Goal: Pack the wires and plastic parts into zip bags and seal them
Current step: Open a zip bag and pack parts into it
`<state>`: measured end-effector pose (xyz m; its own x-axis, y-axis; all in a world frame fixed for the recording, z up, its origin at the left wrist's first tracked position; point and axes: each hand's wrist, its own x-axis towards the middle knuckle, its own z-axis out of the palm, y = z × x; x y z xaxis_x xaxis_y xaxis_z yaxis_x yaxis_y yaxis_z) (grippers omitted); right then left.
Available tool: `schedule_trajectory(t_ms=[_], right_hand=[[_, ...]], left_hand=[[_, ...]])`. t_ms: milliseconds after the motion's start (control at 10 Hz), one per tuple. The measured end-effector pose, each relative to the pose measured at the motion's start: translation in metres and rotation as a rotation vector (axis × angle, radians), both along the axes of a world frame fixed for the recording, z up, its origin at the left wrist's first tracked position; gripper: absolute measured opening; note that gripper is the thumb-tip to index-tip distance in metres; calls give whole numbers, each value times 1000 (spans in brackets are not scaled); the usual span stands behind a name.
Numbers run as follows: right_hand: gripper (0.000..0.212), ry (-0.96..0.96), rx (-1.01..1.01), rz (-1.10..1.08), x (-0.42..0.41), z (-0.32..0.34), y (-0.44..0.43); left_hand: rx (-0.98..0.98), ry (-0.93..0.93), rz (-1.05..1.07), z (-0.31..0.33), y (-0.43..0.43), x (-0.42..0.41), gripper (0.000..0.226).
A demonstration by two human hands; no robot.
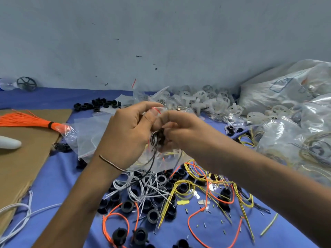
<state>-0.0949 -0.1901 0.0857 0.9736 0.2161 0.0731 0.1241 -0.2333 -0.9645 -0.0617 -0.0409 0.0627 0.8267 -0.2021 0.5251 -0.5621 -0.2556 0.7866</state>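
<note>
Both my hands meet above the middle of the blue cloth. My left hand (129, 133) pinches the red-striped mouth of a small clear zip bag (161, 158) that hangs below it. My right hand (179, 129) grips a coil of black and grey wire (156, 138) with a black plastic part at the bag's mouth. A black wire end trails down from the coil. Below my hands lie loose white wires (143, 187), yellow wires (184, 190), orange wires (116, 219) and several black plastic rings (127, 205).
A bundle of orange wires (26, 120) lies on brown cardboard (21, 158) at the left. Empty zip bags (89, 133) lie beside it. White plastic wheels (206, 101) are heaped by the wall. Large filled plastic bags (286, 97) stand at the right.
</note>
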Motion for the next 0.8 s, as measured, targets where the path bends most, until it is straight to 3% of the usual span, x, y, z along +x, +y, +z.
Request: schedule_trajectory(t_ms=[200,300,400,500,600,700,800], right_hand=[[27,38,-155,-38,32,-18,41],[27,-92,-572,-2,43,-17,40],[35,-169,-1046,172,43,-9,42],[37,-160,-1668,101,40,-14,51],[21,-44,-1299,59,62,-21,41],[33,44,-1410,278,74,-12,38],[32,130,-1468,413,83,-7,57]], left_hand=[[195,-91,100,0,1,-4,27],[224,-103,118,1,6,-3,22],[270,-110,123,2,6,-4,21],[232,-114,25,6,5,-10,26],[226,-89,-62,6,7,-10,26],[194,-56,-32,1,10,-2,19],[154,-59,89,-4,15,8,21]])
